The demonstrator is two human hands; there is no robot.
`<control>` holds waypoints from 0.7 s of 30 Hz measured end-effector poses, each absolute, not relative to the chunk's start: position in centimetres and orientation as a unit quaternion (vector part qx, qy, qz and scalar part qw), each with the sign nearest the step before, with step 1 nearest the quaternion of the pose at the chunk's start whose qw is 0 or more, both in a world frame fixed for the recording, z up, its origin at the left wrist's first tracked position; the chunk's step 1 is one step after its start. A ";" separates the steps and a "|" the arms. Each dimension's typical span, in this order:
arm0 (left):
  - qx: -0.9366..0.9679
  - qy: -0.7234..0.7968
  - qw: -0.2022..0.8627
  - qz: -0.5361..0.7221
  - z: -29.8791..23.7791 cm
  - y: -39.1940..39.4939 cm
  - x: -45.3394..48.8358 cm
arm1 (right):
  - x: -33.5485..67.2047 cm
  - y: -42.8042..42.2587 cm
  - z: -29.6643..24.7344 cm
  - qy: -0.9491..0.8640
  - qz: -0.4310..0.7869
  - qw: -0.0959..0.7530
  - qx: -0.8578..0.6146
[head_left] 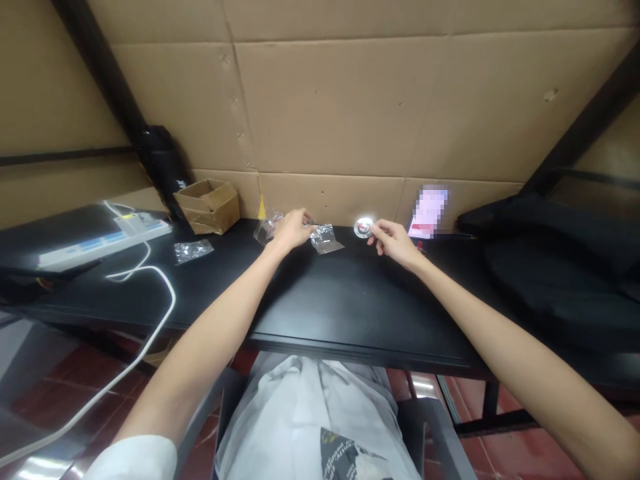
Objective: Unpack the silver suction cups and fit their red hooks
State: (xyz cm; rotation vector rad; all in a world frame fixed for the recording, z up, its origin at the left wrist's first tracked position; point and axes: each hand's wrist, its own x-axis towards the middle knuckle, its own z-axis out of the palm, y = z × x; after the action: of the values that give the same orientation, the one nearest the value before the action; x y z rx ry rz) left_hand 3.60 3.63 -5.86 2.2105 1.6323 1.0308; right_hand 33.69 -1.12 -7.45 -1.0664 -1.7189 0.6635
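Silvery disc [361,228] in right hand [397,245], right arm [490,327] long and forward

Right of the carton [213,212], the left hand [294,229] touches clear film [327,241]. Farther right, the right hand [394,243] holds a shiny disc [362,227].

pinched in the right hand [394,243], a glossy, metal-looking disc [363,228]; by the left hand [294,230], shiny, crinkled plastic film [327,241]; beneath both, a smooth, satin-finish tabletop [340,297]; beyond them, matt cardboard wall [340,107].

Along table [360,300], left to right — power strip [107,247], box [213,212], wrapper [327,241], disc [361,228], phone [426,215].
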 end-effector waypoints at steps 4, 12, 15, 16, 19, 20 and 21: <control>0.761 0.551 0.113 0.325 -7.7 4.3 4.7 | 33.2 -1.5 -7.4 -0.733 0.246 0.461 -0.435; 0.717 0.400 0.376 0.429 -9.9 4.4 7.3 | 32.6 -2.2 -7.0 -0.774 0.177 0.441 -0.418; 0.657 0.363 0.487 0.446 -9.5 3.4 8.6 | 32.9 -2.2 -6.6 -0.786 0.149 0.444 -0.404; 0.645 0.354 0.508 0.449 -9.2 3.0 9.0 | 33.0 -2.3 -6.5 -0.786 0.143 0.447 -0.402; 0.641 0.331 0.524 0.452 -8.6 2.1 9.4 | 33.4 -2.4 -6.0 -0.780 0.134 0.459 -0.403; 0.647 0.325 0.522 0.451 -8.4 1.8 9.4 | 33.5 -2.4 -5.9 -0.779 0.133 0.463 -0.402; 0.655 0.318 0.520 0.447 -8.2 1.7 9.3 | 33.6 -2.4 -5.8 -0.778 0.132 0.465 -0.401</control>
State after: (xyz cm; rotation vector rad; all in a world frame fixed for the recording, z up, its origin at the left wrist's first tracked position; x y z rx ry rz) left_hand 9.34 1.67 -8.23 1.5699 0.7613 1.0720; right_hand 33.59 -2.43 -5.79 -0.9854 -1.9110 0.3247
